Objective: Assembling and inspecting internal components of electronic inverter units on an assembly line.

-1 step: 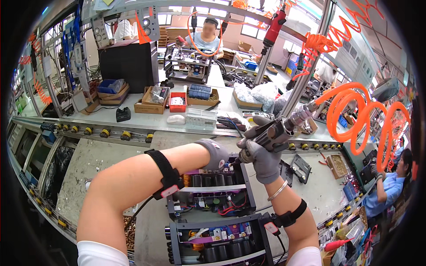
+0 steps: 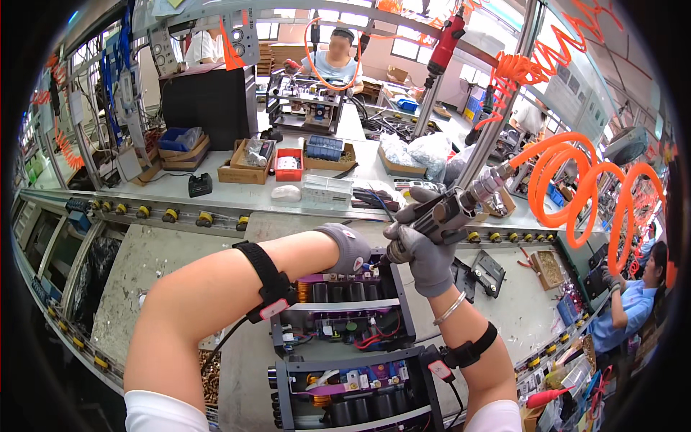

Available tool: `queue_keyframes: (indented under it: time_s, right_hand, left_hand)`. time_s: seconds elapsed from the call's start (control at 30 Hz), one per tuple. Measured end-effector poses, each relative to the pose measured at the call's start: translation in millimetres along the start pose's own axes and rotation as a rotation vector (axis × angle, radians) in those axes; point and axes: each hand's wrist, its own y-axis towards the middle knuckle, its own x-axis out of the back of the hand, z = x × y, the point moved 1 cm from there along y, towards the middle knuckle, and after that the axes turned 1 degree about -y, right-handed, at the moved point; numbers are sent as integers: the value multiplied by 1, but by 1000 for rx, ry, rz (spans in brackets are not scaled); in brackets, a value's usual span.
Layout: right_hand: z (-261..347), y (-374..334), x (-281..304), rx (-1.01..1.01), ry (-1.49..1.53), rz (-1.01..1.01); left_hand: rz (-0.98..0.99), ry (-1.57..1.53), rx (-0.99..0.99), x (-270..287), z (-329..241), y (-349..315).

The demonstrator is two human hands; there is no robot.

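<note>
My right hand [image 2: 429, 263], in a grey glove, is wrapped round a dark pneumatic screwdriver [image 2: 452, 214]. An orange coiled air hose [image 2: 568, 180] joins its upper end. The tool tilts, its tip down by the far edge of an open electronics unit [image 2: 345, 307] with black capacitors and a copper coil. My left hand [image 2: 347, 248], also gloved, reaches over that far edge, close to the tip. Its fingers are mostly hidden behind the glove's back, so their grip does not show. A second similar unit [image 2: 353, 353] lies nearer me.
Yellow-wheeled roller rails [image 2: 170, 216] run along the bench. Beyond stand a red bin [image 2: 288, 165], cardboard boxes [image 2: 245, 173] and a clear plastic box [image 2: 327, 189]. A black bracket [image 2: 489, 273] lies at right. A red driver [image 2: 446, 45] hangs overhead. Co-workers [image 2: 626, 302] sit at right and across.
</note>
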Motion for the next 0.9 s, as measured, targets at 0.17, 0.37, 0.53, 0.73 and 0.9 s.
queue_keyframes:
  time_s: [0.17, 0.37, 0.53, 0.73, 0.9]
  right_hand:
    - [-13, 4, 2, -48, -5, -22]
    - [-14, 9, 1, -151, -61, -69]
    - [-20, 9, -4, -126, -143, -78]
    - [-31, 9, -13, -86, -140, -53]
    - [-33, 10, -14, -85, -132, -44]
  left_hand:
    - [22, -57, 38, -10, 5, 1]
    - [-49, -485, 38, -21, 13, -5]
    - [16, -209, 156, -20, 15, 18]
    - [-174, 19, 241, -46, 7, 29]
    - [-358, 10, 275, -58, 8, 32]
